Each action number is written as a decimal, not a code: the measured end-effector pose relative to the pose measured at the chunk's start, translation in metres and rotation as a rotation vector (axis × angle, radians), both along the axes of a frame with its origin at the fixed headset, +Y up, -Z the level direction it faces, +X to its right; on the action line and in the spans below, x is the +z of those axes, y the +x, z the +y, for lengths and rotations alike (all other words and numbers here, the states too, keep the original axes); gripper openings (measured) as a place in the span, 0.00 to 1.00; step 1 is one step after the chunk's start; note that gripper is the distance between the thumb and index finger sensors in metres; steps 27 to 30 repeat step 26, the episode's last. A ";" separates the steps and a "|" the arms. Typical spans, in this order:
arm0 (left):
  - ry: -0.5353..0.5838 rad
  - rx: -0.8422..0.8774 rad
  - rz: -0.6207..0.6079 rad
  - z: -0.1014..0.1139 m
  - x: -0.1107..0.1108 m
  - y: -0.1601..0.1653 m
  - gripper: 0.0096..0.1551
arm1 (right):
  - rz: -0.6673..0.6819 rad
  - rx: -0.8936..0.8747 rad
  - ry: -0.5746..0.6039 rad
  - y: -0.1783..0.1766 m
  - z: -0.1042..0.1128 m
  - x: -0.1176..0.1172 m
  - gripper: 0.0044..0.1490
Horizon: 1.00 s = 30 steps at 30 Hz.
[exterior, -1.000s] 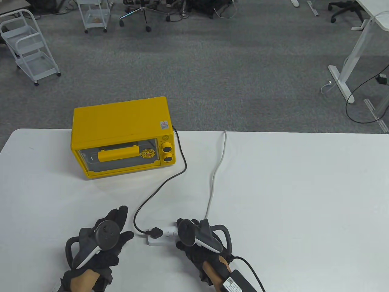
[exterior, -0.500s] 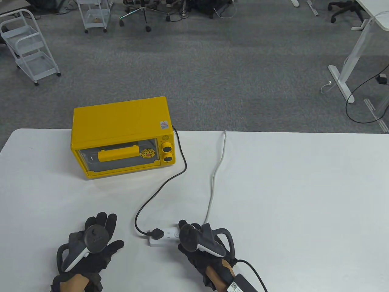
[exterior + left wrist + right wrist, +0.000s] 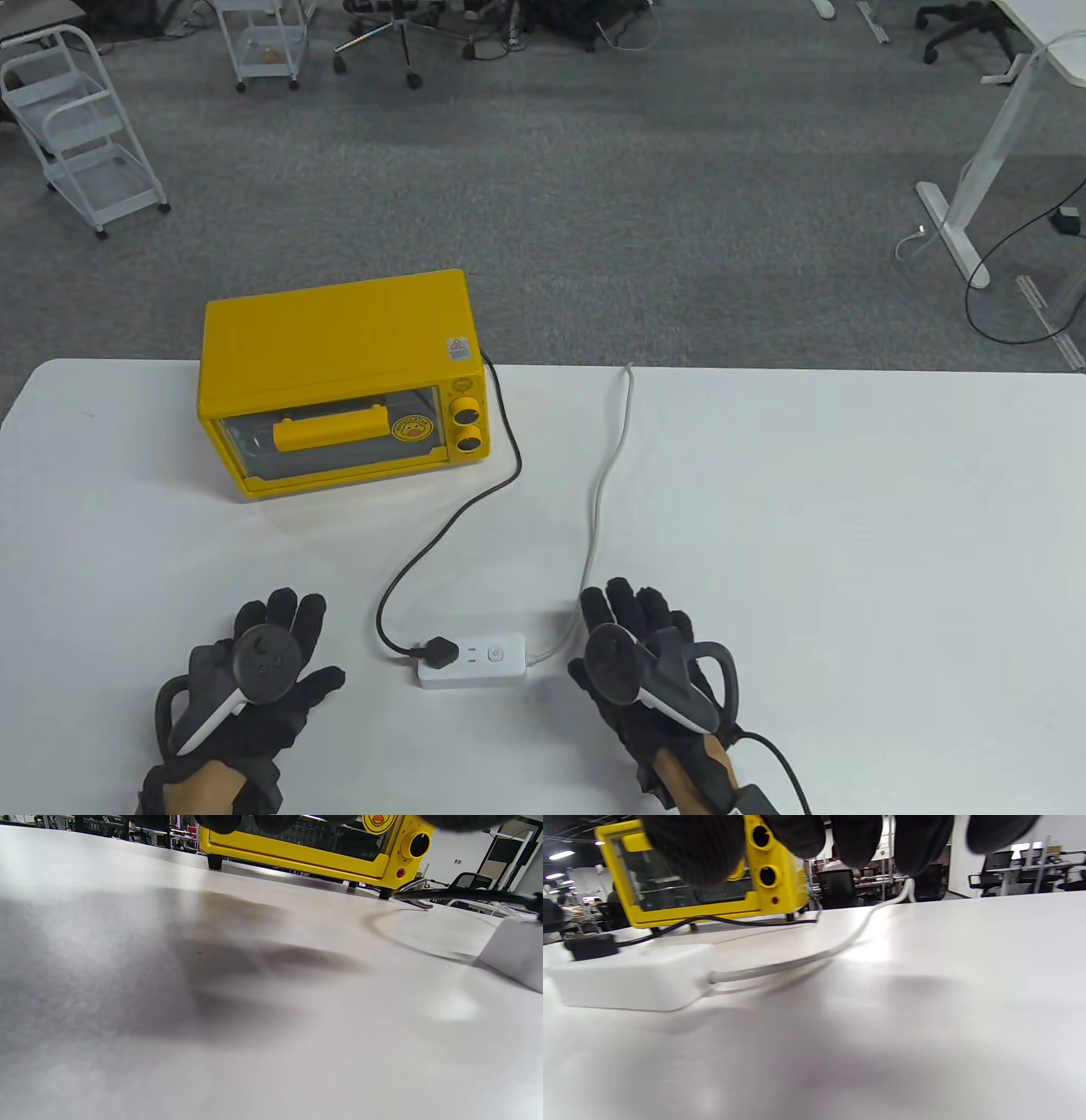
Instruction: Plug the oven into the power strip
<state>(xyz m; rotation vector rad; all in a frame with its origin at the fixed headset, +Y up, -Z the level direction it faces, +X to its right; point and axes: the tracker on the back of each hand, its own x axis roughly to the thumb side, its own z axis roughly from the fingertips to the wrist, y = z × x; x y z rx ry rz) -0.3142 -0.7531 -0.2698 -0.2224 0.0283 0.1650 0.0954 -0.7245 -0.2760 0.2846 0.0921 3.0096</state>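
The yellow oven (image 3: 339,382) stands at the table's back left; it also shows in the left wrist view (image 3: 322,844) and the right wrist view (image 3: 712,882). Its black cord (image 3: 441,543) curves down to a black plug (image 3: 438,652) seated in the left end of the white power strip (image 3: 488,664). The plug (image 3: 589,946) sits on top of the strip (image 3: 628,978) in the right wrist view. My left hand (image 3: 271,671) lies flat and open left of the strip, holding nothing. My right hand (image 3: 636,645) lies flat and open right of the strip, holding nothing.
The strip's white cable (image 3: 598,509) runs up the table and over the far edge. The white table (image 3: 848,552) extends to the right. Beyond the far edge are grey carpet, white carts (image 3: 85,127) and a desk leg (image 3: 959,221).
My right hand let go of the power strip and moved right, fingers now spread flat. My left hand drew back left and down from the plug, then stayed still.
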 end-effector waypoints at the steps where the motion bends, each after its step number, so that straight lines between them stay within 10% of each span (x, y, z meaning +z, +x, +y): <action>1: 0.001 0.000 -0.001 0.000 0.000 0.000 0.55 | -0.011 -0.005 -0.005 0.007 -0.001 0.000 0.51; 11: 0.002 -0.019 -0.007 0.000 -0.001 0.002 0.55 | -0.134 -0.033 -0.062 0.072 -0.005 -0.001 0.55; 30: 0.016 -0.037 -0.016 0.000 0.001 0.002 0.55 | -0.153 -0.025 -0.123 0.075 -0.020 -0.004 0.55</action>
